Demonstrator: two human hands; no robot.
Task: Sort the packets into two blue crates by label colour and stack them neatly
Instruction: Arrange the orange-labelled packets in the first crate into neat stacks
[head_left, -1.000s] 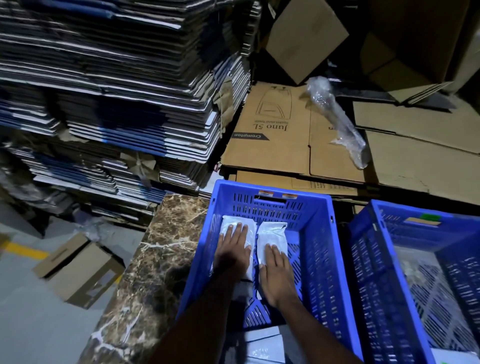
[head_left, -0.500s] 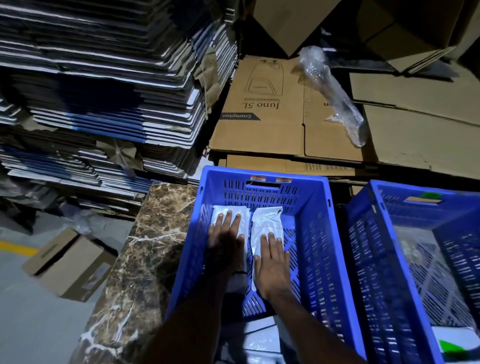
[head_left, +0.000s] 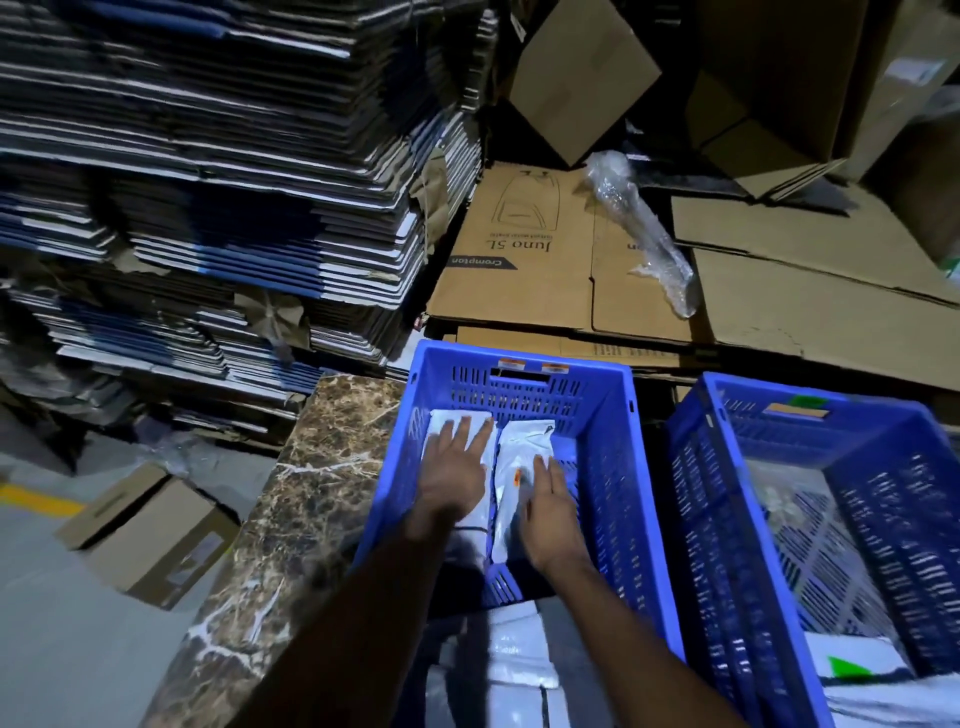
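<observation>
A tall stack of flattened cartons fills the left. Two blue crates sit on a marble table: the left crate holds two white packets side by side, the right crate a green-labelled packet. The left hand lies flat, fingers straight, on the left packet. The right hand, fingers straight, touches the right packet, which shows an orange mark.
</observation>
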